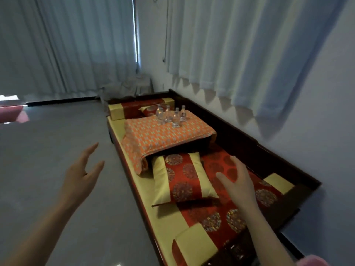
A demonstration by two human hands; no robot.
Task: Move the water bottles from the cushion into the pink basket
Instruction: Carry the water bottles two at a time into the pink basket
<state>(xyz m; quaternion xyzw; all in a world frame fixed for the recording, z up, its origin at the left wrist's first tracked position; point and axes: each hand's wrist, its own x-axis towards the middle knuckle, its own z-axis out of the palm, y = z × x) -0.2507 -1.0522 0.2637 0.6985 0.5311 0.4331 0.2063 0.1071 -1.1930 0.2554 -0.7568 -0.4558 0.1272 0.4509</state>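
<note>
Several clear water bottles (pixel 171 115) stand upright in a cluster on the far part of an orange patterned cushion (pixel 163 137), which lies across a low wooden daybed. My left hand (pixel 84 169) hovers over the grey floor to the left of the daybed, fingers straight and empty. My right hand (pixel 235 180) hangs above the red and yellow pillow area, fingers spread, holding nothing. Both hands are well short of the bottles. A pink object (pixel 11 113) shows at the far left edge; I cannot tell whether it is the basket.
A red and yellow pillow (pixel 182 181) lies in front of the orange cushion. The daybed's dark wooden rail (pixel 249 139) runs along the wall on the right. Pale curtains (pixel 76 45) hang behind. Another pink thing (pixel 311 261) pokes in at the bottom right corner.
</note>
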